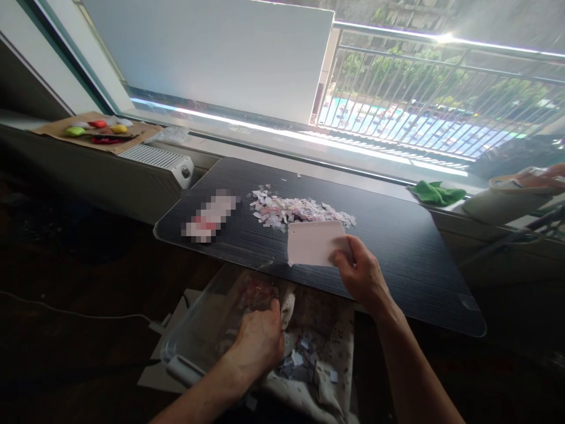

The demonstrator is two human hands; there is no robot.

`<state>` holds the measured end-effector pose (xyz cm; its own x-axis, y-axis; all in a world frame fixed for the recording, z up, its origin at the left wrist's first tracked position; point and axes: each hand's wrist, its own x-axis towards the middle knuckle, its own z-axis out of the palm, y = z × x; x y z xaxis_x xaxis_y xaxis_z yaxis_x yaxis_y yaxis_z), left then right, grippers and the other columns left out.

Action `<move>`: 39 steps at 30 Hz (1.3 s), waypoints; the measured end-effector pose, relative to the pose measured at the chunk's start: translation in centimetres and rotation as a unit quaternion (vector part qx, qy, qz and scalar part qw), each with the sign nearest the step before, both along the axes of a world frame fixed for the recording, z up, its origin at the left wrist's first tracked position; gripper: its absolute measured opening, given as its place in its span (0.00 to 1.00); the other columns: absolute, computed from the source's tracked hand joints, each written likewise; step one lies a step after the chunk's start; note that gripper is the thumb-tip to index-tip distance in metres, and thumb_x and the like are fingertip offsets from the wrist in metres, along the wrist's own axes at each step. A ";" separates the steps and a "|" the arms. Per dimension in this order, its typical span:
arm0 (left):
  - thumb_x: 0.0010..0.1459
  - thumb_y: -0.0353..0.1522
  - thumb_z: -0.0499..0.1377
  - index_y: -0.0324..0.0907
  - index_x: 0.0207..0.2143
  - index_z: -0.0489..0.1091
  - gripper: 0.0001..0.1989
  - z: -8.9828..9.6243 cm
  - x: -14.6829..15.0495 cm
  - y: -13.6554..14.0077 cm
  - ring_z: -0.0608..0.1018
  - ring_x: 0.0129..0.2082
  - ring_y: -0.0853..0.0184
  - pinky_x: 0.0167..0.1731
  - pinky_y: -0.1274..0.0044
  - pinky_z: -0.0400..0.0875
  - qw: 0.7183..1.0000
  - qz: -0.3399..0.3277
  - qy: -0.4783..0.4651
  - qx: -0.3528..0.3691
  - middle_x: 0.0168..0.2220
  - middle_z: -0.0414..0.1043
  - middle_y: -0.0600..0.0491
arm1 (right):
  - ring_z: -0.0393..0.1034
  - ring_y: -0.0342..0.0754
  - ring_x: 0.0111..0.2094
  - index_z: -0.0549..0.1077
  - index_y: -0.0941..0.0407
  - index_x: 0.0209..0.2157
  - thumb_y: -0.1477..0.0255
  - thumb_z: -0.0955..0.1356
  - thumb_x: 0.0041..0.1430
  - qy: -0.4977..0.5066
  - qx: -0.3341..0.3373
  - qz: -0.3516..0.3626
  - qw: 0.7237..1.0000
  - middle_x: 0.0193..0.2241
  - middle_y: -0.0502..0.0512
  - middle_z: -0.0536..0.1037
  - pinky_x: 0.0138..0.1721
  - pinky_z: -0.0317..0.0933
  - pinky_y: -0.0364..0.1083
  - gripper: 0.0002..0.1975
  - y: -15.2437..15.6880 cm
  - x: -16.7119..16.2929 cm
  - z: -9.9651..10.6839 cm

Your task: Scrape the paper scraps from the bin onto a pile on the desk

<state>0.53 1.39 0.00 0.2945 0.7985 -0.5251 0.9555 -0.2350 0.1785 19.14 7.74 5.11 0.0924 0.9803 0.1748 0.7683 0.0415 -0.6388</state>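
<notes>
My right hand is closed on the right end of a flat white rectangular card, with the thumb on its near face. The card is held over the dark table, by the near side of a heap of small torn paper scraps. Lower and to the left, my left hand grips the rim of a clear plastic box, which is tilted below the table's front edge. Its fingertips are partly hidden. Beside that hand, more scraps lie on a spotted cloth.
A blurred-out pinkish object lies on the table's left part. On the sill are a green cloth, a pale bucket and a brown board with colourful items. A white heater stands behind; a white cable crosses the floor.
</notes>
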 end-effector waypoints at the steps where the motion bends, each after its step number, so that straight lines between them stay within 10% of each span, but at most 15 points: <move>1: 0.48 0.31 0.47 0.30 0.53 0.50 0.28 0.0 -0.1 0.0 0.74 0.37 0.57 0.36 0.69 0.65 1.000 -0.001 0.000 -0.002 0.34 0.71 0.41 | 0.59 0.42 0.21 0.66 0.54 0.38 0.68 0.59 0.50 0.001 -0.002 -0.003 1.000 0.23 0.49 0.69 0.24 0.54 0.41 0.13 -0.2 0.3 0.0; 39: 0.48 0.31 0.48 0.34 0.47 0.54 0.22 0.0 -0.2 0.3 0.75 0.35 0.57 0.34 0.68 0.65 1.000 0.011 0.019 0.001 0.32 0.72 0.43 | 0.60 0.42 0.21 0.66 0.54 0.38 0.68 0.60 0.50 -0.017 -0.011 -0.028 0.999 0.23 0.49 0.70 0.24 0.53 0.41 0.12 -1.4 2.9 0.9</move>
<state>0.33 1.69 -0.04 0.2571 0.8061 -0.5331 0.9664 -0.2141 0.1422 22.08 6.31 6.05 0.1410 0.9776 0.1565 0.7901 -0.0159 -0.6128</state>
